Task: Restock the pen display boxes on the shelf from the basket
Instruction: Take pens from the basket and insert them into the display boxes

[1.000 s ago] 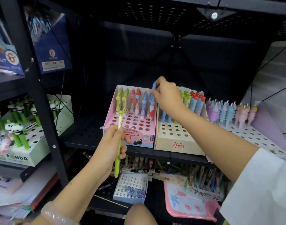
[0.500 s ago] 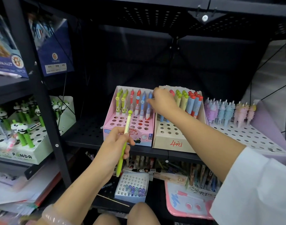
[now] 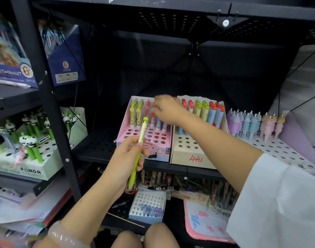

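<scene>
My left hand (image 3: 125, 160) grips a green pen (image 3: 142, 130) by its lower half, its round cap pointing up in front of the pink display box (image 3: 160, 149). That box holds green, red and blue pens in its back rows, and its front holes are open. My right hand (image 3: 168, 109) reaches over the box's back rows. Its curled fingertips, blurred, pinch the top of a red pen (image 3: 152, 115). Beside it stands a beige display box (image 3: 189, 155) with red, green and blue pens at the back.
A purple perforated display (image 3: 278, 151) with pastel pens stands at the right. A panda pen box (image 3: 27, 170) sits beyond the black shelf post (image 3: 51, 108) at the left. The lower shelf holds a small blue pen box (image 3: 146, 218) and a pink tray (image 3: 207, 228). My knees (image 3: 153, 237) are below.
My right hand has moved left from the blue pen at the box divider to the red pen in the pink box. My left hand has tilted the green pen slightly rightward.
</scene>
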Tool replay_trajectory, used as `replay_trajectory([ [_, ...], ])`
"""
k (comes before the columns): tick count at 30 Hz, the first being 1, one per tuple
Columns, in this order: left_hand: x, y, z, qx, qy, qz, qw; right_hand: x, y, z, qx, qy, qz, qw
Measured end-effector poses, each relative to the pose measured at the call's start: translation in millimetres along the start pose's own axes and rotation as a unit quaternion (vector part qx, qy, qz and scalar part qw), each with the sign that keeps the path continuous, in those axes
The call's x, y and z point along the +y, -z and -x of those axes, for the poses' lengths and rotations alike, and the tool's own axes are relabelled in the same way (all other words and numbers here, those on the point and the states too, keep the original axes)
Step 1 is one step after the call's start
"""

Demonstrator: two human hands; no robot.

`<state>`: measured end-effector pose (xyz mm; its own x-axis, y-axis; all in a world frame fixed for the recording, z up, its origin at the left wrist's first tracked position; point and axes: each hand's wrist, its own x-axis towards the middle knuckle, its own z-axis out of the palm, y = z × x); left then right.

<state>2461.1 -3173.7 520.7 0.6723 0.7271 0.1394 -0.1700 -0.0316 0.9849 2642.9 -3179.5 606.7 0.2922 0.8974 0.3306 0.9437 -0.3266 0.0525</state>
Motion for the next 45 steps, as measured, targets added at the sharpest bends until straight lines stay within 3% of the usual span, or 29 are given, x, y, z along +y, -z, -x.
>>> replay_trajectory([
  [3,1,0,-2,0.006,-0.003,0.015,1.000,-8,8,19,0.101,-0.016,-0.202,0.974],
  [4,1,-1,-3,0.009,-0.009,0.013,1.000,-12,10,28,0.095,-0.028,-0.310,0.946],
  [6,0,-2,-8,0.019,-0.026,0.009,0.999,-20,9,45,0.003,-0.043,-0.468,0.883],
  [8,-2,-5,-12,0.022,-0.042,0.010,0.999,-23,4,57,-0.058,-0.042,-0.516,0.854],
  [12,-4,-18,-15,-0.004,-0.059,0.014,0.998,-18,1,64,-0.040,-0.067,-0.568,0.819],
  [14,-4,-25,-15,-0.013,-0.062,0.007,0.998,-14,4,66,-0.040,-0.071,-0.545,0.834],
  [16,-3,-28,-16,-0.019,-0.066,-0.021,0.997,-4,11,68,0.010,-0.084,-0.526,0.846],
  [19,-2,-33,-15,-0.047,-0.085,-0.062,0.993,26,29,74,0.180,-0.147,-0.490,0.840],
  [21,-2,-38,-13,-0.065,-0.085,-0.085,0.991,51,35,81,0.271,-0.176,-0.392,0.861],
  [23,-1,-43,-10,-0.074,-0.078,-0.101,0.989,68,31,90,0.290,-0.181,-0.291,0.894],
  [26,-1,-49,-6,-0.075,-0.069,-0.095,0.990,74,13,98,0.270,-0.167,-0.246,0.916],
  [33,-2,-51,5,-0.083,-0.057,-0.094,0.991,77,9,90,0.355,-0.155,-0.272,0.881],
  [36,-4,-52,6,-0.083,-0.055,-0.088,0.991,79,6,86,0.314,-0.166,-0.258,0.898],
  [40,-8,-59,9,-0.099,-0.049,-0.076,0.991,74,-12,89,0.162,-0.165,-0.266,0.936],
  [45,-17,-70,15,-0.128,-0.041,-0.072,0.988,78,-23,108,0.083,-0.178,-0.223,0.955],
])
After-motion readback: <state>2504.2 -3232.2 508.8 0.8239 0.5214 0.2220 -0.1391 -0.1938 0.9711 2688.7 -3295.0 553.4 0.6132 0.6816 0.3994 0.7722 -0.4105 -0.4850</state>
